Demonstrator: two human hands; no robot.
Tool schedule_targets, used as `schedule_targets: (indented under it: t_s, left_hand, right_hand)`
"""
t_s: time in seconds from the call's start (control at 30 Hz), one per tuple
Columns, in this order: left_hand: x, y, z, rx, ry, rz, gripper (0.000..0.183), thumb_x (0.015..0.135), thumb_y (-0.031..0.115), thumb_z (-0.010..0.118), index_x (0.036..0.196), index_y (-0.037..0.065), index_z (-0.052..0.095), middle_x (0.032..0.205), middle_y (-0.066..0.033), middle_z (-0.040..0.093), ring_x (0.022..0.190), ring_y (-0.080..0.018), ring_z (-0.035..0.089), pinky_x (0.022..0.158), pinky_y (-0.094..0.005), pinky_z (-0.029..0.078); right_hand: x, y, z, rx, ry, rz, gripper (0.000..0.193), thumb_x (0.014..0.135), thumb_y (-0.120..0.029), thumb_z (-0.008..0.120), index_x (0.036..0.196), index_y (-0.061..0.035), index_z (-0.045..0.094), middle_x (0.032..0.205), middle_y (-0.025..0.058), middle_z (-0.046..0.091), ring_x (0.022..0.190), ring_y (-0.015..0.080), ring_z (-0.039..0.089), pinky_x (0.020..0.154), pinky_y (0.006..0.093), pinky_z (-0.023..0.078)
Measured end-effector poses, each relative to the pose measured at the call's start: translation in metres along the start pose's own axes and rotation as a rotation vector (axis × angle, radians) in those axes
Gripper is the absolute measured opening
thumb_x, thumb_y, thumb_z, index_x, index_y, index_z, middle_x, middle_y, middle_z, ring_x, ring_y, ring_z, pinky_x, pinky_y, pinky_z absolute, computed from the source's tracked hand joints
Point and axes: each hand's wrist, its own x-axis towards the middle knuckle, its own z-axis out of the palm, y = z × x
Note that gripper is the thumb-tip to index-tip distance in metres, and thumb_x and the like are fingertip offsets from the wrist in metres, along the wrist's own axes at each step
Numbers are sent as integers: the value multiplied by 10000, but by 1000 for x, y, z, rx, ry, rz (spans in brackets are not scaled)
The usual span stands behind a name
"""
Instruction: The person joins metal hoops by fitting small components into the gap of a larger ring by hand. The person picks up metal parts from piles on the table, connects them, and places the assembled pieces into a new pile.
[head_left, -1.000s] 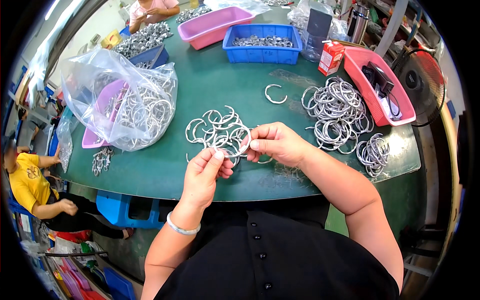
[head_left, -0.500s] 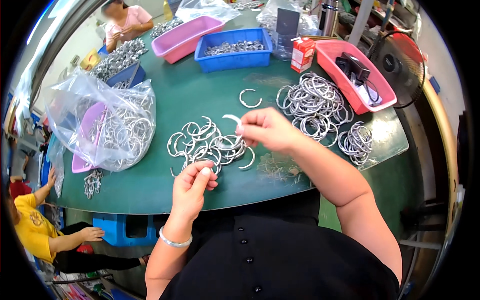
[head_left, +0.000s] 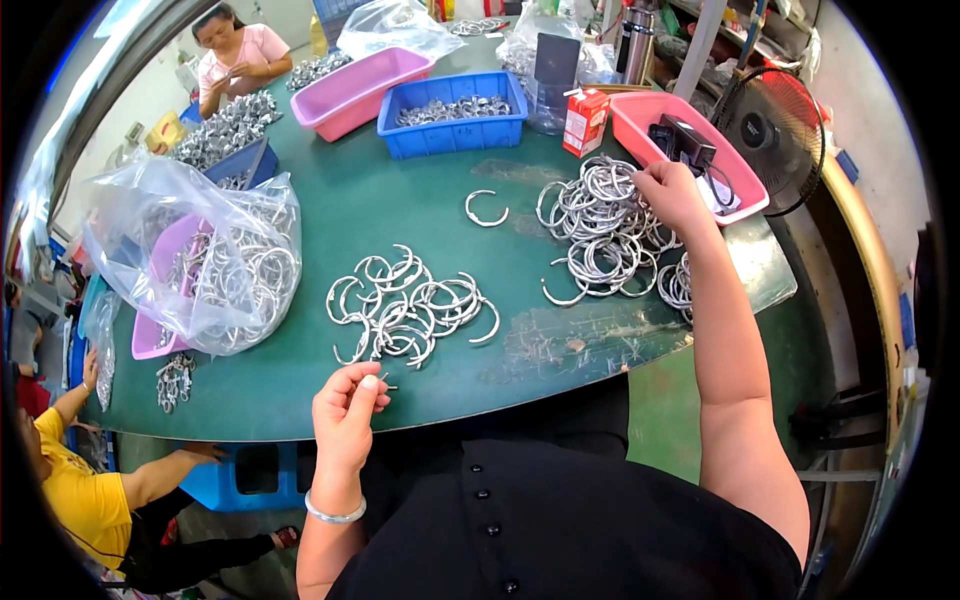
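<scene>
My left hand (head_left: 345,415) is closed near the table's front edge. Thin metal pins (head_left: 389,382) poke out from its fingertips; their full shape is hidden. Just beyond it, loose silver C-shaped bangles (head_left: 405,312) lie in a spread group. Over at the right, my right hand (head_left: 676,195) is at the upper right side of a larger bangle pile (head_left: 600,225). Its thumb and fingers are pinched on a bangle there, partly covered by the fingers. A single bangle (head_left: 487,208) lies apart, left of that pile.
A blue tray (head_left: 455,140) of small metal parts and a pink tray (head_left: 362,92) stand at the back. A red carton (head_left: 585,122) and a coral tray (head_left: 740,165) with black devices sit beyond the pile. A plastic bag (head_left: 245,270) of bangles is left. Two people work nearby.
My right hand has moved right, from above the loose bangles to the larger pile. The bangle it held up earlier is no longer seen raised. My left hand has drawn slightly left and nearer.
</scene>
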Motion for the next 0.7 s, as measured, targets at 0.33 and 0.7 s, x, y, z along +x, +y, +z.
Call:
schedule_targets:
  t_s: [0.33,0.7]
  left_hand:
    - [-3,-31,-41,88,190,100,129,841,89,505,916,6,567,713,-18,561,593,-71,501,546,-185,405]
    - [-3,-33,-42,90,143,119,133,836,79,507,933,7,562,727,-14,561,603,-56,501,546,-164,400]
  right_hand:
    - [-59,-12,39,167,285,-340,156,747,-129,596,710,17,553,574,98,520,518,165,501,489,282,385]
    - [-121,-73,116,-49,-381,-616,240,770,-160,550,1000,-95,535,879,107,529,795,295,549,667,375,446]
